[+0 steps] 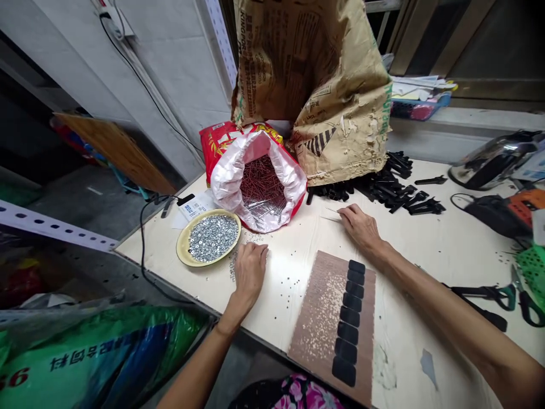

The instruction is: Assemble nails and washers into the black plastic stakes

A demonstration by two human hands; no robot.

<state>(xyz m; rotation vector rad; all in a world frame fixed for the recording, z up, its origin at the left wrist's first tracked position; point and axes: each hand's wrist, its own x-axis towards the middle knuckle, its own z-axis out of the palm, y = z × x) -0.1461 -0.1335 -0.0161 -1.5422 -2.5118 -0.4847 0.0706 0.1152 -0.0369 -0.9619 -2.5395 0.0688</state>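
My left hand [250, 266] is closed at the right of a yellow dish [183, 253] heaped with small metal washers [213, 237]; anything between its fingertips is too small to make out. My right hand [361, 227] pinches thin metal pins [331, 216], which point left over the table. Behind the hands, an open white-and-red bag [223, 179] holds many long pins with dark red parts [261, 182]. Nearer me lies a brown board [315, 289] with a column of black rounded pads [349, 317] and pale specks scattered on it.
A large torn paper sack [349, 113] stands at the back, with black plastic pieces [383, 184] heaped beside it. At the right are a kettle [489, 162], a black strap-like item [489, 215] and scissors [506, 296]. A black cable [143, 255] runs along the left edge.
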